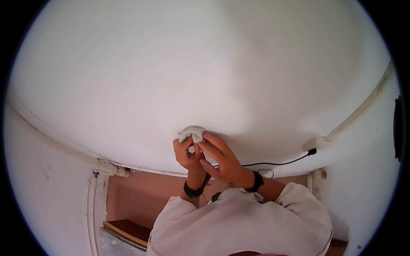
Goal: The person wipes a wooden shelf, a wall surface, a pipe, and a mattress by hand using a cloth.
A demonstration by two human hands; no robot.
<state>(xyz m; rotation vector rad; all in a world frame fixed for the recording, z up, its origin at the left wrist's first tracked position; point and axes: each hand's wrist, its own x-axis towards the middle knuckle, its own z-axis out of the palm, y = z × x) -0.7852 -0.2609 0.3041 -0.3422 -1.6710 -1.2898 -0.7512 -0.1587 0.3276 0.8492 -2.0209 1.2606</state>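
A crumpled whitish cloth (192, 132) is pinched between both hands, close in front of a white wall (160, 80). On the cloth's left and underside are the fingers of my left hand (189, 153), partly hidden behind the right one. The thumb and fingers of my right hand (221, 153) hold the cloth's right edge. Whether the cloth touches the wall, I cannot tell. Each wrist has a black band on it.
A black cable with a plug (311, 152) runs from a white socket box (317, 142) at the right, passing behind my right hand. White pipes (112, 168) stand at the lower left. Below them, a brown wooden board (131, 228) rests near the reddish floor (137, 198).
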